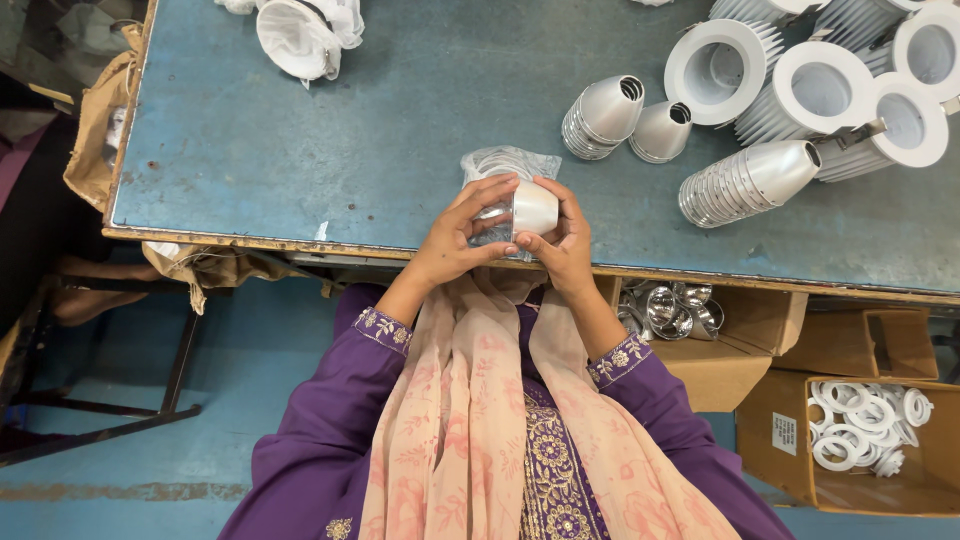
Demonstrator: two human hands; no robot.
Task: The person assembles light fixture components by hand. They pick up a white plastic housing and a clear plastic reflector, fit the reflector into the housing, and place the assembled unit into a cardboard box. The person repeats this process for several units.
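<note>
Both hands are pinching one silver reflector cone (530, 208) at the table edge (300, 243), w/ a clear plastic bag (510, 160) behind; left hand (462, 232) fingers curling over it, right hand (562, 240) fingertips pressing its side. Approx. mid-batch: stacked cones (745, 180) are lying at 2 o'clock beside white finned housings (820, 90), and loose reflectors (670, 308) are waiting in a box at 5 o'clock.

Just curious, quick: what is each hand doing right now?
Left hand: grip closed on the silver cone reflector.
Right hand: grip closed on the same reflector.
</note>
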